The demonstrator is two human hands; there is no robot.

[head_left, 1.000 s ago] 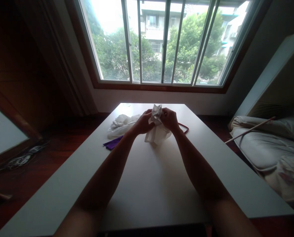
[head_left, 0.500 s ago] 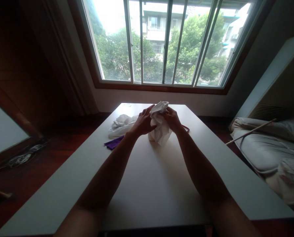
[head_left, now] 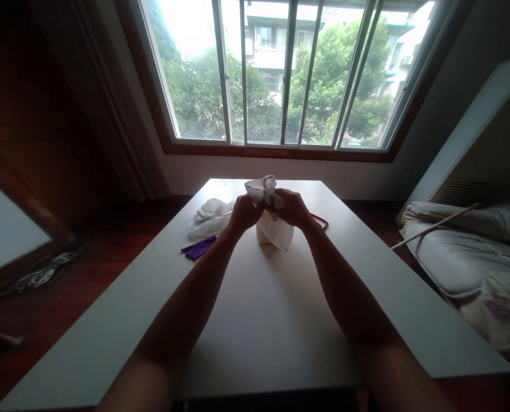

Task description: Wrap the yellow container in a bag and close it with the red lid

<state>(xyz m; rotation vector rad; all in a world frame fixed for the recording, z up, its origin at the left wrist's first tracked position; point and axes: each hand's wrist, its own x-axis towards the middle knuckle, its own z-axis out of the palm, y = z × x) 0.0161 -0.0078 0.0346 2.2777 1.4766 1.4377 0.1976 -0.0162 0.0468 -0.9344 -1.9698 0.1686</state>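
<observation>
A thin white sheet (head_left: 278, 229), paper or cloth I cannot tell, is draped around a pale object (head_left: 261, 236) standing on the white table. Only the lower left part of that object shows. My left hand (head_left: 247, 212) is closed on the sheet's gathered top from the left. From the right, my right hand (head_left: 293, 207) grips the same bunched neck, its fingers partly hidden in the folds. Above both hands the sheet's crumpled end sticks up. Left of my left hand lies a crumpled white heap of similar material (head_left: 212, 217), with a purple cloth (head_left: 199, 248) in front of it.
A reddish-brown curved strip or handle (head_left: 322, 222) lies behind my right wrist. The white table (head_left: 272, 326) stretches toward the window (head_left: 281, 86). Right of it, a pale stick (head_left: 435, 227) rests across a covered cushion (head_left: 461, 257). Cables (head_left: 40, 277) lie on the floor at left.
Both hands have closed around the sheet's upper part, drawing it into a narrow neck. The loose top has shifted left and now flares above my left hand.
</observation>
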